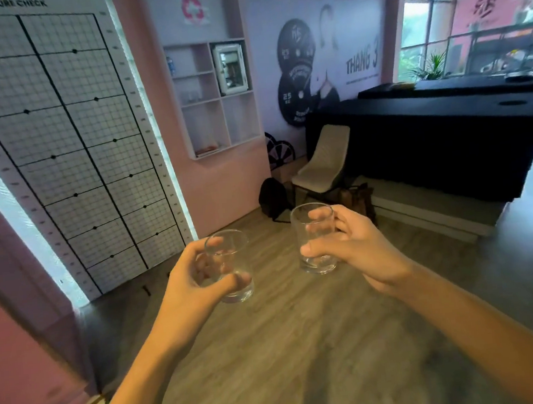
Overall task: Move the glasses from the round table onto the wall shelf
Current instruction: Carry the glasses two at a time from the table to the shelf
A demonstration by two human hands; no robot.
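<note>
I hold two clear, empty drinking glasses upright above the wooden floor. My left hand (pixel 192 280) is wrapped around the left glass (pixel 231 253). My right hand (pixel 353 247) grips the right glass (pixel 309 230) from its right side. The white wall shelf (pixel 217 98), a grid of open compartments, hangs on the pink wall ahead and above both glasses. A few glasses (pixel 192 96) stand in its middle-left compartment, too faint to count. The round table is out of view.
A posture-check grid board (pixel 60 139) covers the wall at left. Below the shelf to the right stand a beige chair (pixel 323 161), a black backpack (pixel 273 198) and a brown bag (pixel 358 198). A black counter (pixel 430 136) fills the right.
</note>
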